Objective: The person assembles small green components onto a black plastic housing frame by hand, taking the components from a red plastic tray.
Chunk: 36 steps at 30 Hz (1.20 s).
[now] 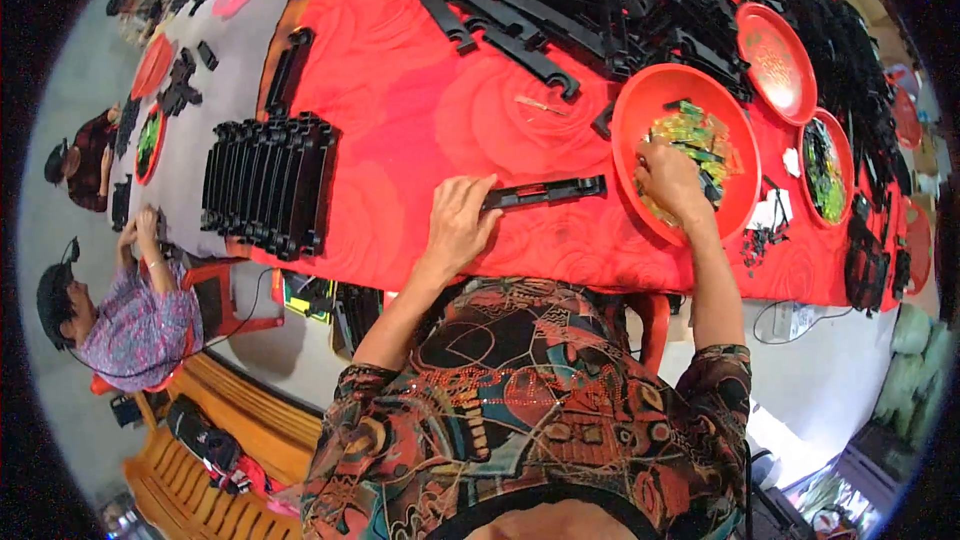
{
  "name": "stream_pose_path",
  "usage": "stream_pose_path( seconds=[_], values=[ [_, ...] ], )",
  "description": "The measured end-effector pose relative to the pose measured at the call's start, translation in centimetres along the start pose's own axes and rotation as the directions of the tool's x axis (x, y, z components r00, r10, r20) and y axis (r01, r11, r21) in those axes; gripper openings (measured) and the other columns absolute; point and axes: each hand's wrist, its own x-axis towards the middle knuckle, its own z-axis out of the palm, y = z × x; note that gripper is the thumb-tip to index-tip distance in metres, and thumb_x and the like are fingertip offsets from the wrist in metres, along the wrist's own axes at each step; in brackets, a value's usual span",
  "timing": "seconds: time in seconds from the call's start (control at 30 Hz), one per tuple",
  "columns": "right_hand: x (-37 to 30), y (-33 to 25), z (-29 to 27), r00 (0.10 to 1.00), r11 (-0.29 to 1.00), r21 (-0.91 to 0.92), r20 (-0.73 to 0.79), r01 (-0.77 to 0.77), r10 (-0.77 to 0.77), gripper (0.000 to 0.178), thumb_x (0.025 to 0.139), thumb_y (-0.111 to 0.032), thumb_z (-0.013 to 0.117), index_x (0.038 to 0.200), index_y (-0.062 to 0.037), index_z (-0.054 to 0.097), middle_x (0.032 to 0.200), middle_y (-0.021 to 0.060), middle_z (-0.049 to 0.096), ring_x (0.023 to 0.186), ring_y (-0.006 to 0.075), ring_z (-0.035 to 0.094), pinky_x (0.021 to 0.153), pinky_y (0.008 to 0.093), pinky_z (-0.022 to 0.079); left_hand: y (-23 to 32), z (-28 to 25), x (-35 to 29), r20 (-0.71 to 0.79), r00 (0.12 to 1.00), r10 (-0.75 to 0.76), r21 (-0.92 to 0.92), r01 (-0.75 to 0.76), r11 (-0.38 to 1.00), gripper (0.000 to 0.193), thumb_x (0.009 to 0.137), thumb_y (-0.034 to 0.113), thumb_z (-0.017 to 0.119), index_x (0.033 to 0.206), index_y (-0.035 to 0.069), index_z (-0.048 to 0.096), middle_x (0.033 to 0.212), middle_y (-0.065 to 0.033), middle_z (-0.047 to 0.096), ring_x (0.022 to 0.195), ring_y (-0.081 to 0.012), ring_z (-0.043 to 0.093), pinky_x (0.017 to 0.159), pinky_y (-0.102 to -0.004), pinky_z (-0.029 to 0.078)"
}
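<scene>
My left hand (461,217) has its fingers closed on one end of a long black plastic bar (548,192), which lies flat on the red cloth and points to the right. A slot runs along the bar's upper face. Inside a red plastic bowl (640,100), my right hand (670,175) reaches down among small yellow-green translucent strips (705,130) and some dark pieces. Its fingertips are bent into the pile, and whatever they pinch is too small to make out.
A neat stack of black bars (268,185) stands at the left. Loose black bars (600,10) heap up at the back right. Right of the bowl are a red plate (776,60), another filled red bowl (848,155) and white paper (768,212). A person (135,325) sits at the left.
</scene>
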Motion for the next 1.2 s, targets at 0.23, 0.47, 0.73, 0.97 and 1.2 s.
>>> stream_pose_path(
  seconds=[0.23,0.47,0.73,0.97,1.2],
  values=[
    [-1.6,-2.5,-3.4,0.973,0.906,0.420,-0.187,-0.047,0.137,0.014,0.078,-0.013,0.056,0.083,-0.0001,0.053,0.080,0.0185,0.059,0.072,0.0346,0.060,0.064,0.0422,0.047,0.4,-0.4,-0.3,0.021,1.000,0.021,-0.047,-0.020,0.999,0.043,0.062,0.005,0.071,0.102,0.001,0.057,0.093,-0.0114,0.057,0.092,-0.0292,0.052,0.079,-0.0399,0.040],
    [-3.4,-8.6,-3.0,0.948,0.597,0.781,-0.301,0.183,0.104,0.008,0.084,-0.004,0.053,0.090,-0.0004,0.057,0.069,0.0081,0.058,0.061,0.0181,0.057,0.059,0.0298,0.046,0.7,-0.6,-0.6,0.020,1.000,0.008,-0.061,-0.007,0.998,0.043,0.060,0.004,0.072,0.100,0.001,0.057,0.090,-0.0116,0.057,0.091,-0.0297,0.053,0.079,-0.0398,0.040],
    [-3.9,-12.7,2.8,0.956,0.385,0.921,-0.064,-0.054,0.288,0.006,0.083,-0.005,0.058,0.083,-0.0005,0.055,0.064,0.0034,0.055,0.058,0.0076,0.050,0.052,0.0254,0.040,1.3,-0.9,-1.2,0.010,1.000,-0.015,-0.039,0.016,0.999,0.043,0.061,0.007,0.072,0.100,0.000,0.056,0.095,-0.0136,0.055,0.094,-0.0316,0.051,0.082,-0.0415,0.040],
    [-3.9,-14.4,5.3,0.868,0.389,0.921,-0.185,-0.010,0.461,0.011,0.083,-0.010,0.061,0.083,-0.0012,0.054,0.064,0.0045,0.053,0.056,0.0103,0.047,0.052,0.0287,0.040,2.8,-0.5,-1.7,-0.113,0.993,0.043,0.081,-0.034,0.996,0.035,0.065,0.013,0.073,0.096,0.004,0.060,0.108,-0.0133,0.053,0.108,-0.0340,0.047,0.092,-0.0486,0.035],
    [-3.5,-15.2,7.0,0.799,0.486,0.869,-0.359,0.097,0.482,0.011,0.082,-0.009,0.061,0.081,-0.0003,0.054,0.068,0.0089,0.056,0.060,0.0187,0.054,0.056,0.0314,0.044,3.6,0.5,-1.4,-0.026,1.000,0.013,0.131,-0.009,0.991,0.034,0.066,0.014,0.071,0.097,0.005,0.060,0.113,-0.0136,0.049,0.116,-0.0343,0.040,0.099,-0.0560,0.023]
  ],
)
